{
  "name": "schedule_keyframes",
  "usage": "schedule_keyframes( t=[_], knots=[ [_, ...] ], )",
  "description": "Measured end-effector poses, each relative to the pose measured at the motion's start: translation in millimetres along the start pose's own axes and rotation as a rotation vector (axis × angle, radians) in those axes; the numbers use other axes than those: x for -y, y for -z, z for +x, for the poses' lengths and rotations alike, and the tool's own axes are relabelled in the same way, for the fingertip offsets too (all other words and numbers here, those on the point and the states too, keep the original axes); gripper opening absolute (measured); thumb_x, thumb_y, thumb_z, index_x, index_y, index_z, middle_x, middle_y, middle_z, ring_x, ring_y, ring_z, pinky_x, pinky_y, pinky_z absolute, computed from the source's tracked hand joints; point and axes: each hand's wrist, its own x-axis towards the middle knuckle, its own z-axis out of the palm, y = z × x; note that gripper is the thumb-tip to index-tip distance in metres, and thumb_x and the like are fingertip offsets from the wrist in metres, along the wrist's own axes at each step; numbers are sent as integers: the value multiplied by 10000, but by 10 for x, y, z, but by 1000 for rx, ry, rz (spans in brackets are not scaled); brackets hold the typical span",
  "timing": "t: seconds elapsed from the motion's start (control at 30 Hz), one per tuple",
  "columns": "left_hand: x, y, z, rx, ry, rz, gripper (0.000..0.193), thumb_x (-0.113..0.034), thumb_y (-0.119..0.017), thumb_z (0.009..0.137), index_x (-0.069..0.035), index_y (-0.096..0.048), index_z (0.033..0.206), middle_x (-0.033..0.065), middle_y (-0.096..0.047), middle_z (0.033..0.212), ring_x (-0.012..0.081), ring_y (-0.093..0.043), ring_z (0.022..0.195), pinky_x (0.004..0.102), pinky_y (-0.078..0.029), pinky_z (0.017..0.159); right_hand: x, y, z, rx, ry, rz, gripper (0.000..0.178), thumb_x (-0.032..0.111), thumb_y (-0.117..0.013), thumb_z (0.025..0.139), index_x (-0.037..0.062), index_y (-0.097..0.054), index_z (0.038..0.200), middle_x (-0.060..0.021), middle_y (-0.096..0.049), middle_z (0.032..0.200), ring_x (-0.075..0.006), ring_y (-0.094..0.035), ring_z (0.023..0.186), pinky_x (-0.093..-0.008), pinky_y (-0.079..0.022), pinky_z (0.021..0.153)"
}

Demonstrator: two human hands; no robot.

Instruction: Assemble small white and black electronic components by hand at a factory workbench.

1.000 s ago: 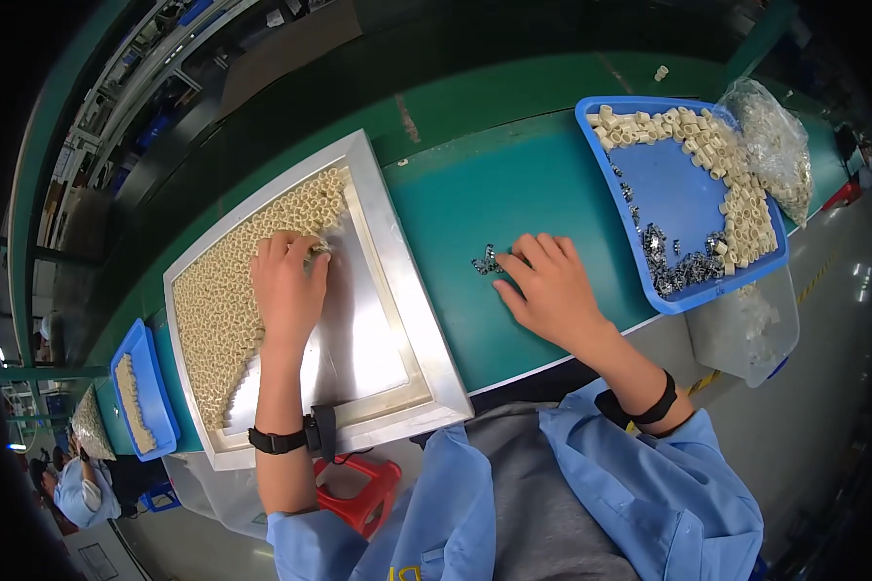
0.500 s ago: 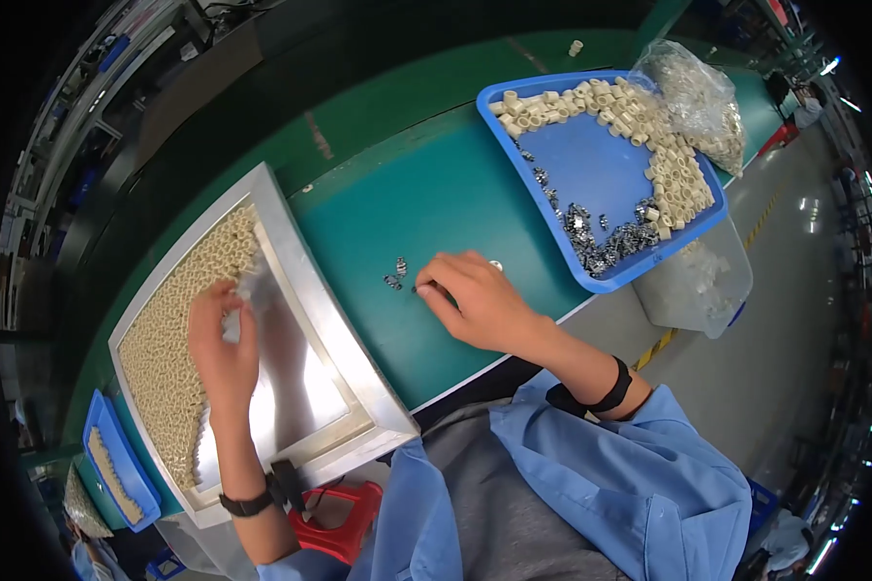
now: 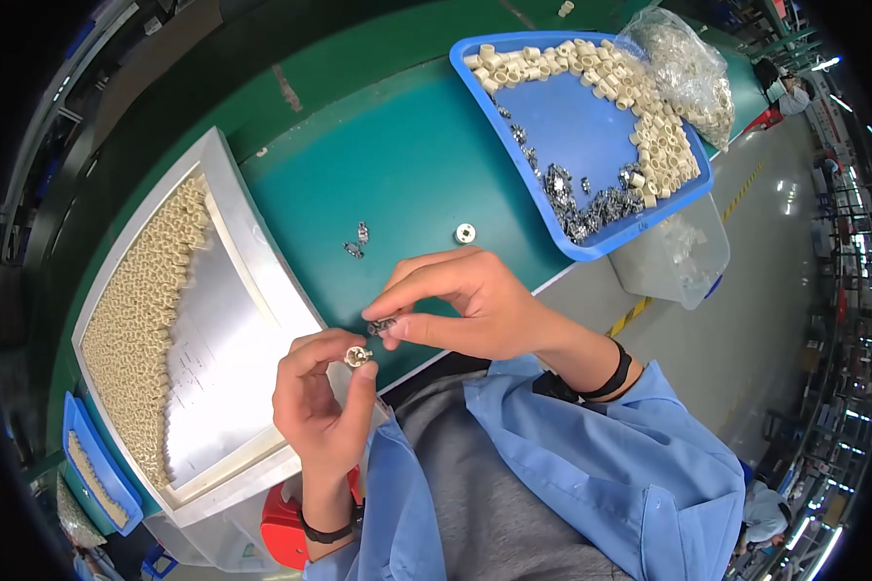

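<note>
Palm up, our left grip (image 3: 322, 405) pinches a cream round part (image 3: 357, 357); our right grip (image 3: 480, 305), angled inward, pinches dark metal bits (image 3: 382, 327) just beside it. Both have drawn together near the counter (image 3: 349, 169) edge.

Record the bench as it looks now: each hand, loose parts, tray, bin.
Left grip: holds a round cream part between thumb and fingers
Right grip: pinches dark metal in-hand pieces, count unclear
Gap between hands: small; contact cannot be told
Loose on green bench: a small cluster of dark pieces; one loose cream part
Metal-framed tray: packed cream pieces on its left, bare metal on its right
Blue bin: cream rings and dark metal bits
</note>
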Motion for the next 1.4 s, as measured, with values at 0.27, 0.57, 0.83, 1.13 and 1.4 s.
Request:
schedule_keyframes(
  t=[0.27,0.57,0.83,1.13,1.4],
  knots=[
    [5,-12,-76,0,29,-163,274,87,-662,911,61,-618,1180,192,-623,1116,244,-658,1011,337,-541,896,156,-131,-55,19,153,-406,298,-52,-709,870,-14,-728,1165,-140,-726,946,-216,-699,760,-301,-556,697],
    [87,-58,-135,-128,133,-342,279,84,-656,927,77,-610,1203,200,-622,1158,242,-669,1003,332,-551,901,17,-332,-168,-105,451,-931,310,0,-761,809,2,-731,1118,-121,-750,1033,-241,-706,731,-326,-575,652],
    [59,-90,-161,-80,129,-297,305,129,-656,911,73,-615,1208,207,-618,1183,252,-669,1045,343,-557,917,-37,-213,-113,-58,352,-695,245,8,-775,804,-7,-723,1044,-146,-742,1038,-227,-701,757,-326,-563,670],
    [29,-97,-138,-47,1,-235,321,137,-687,884,51,-615,1185,208,-596,1181,269,-662,1032,351,-560,898,268,-159,-77,-131,187,-240,156,7,-776,837,-9,-728,985,-135,-732,924,-187,-703,725,-259,-512,579],
    [15,-74,-137,-36,-17,-200,333,129,-709,867,54,-616,1177,199,-598,1174,264,-658,1021,352,-556,889,282,-223,35,-136,266,-195,135,23,-770,823,18,-737,954,-69,-719,763,-164,-682,616,-263,-505,523]
  ],
)
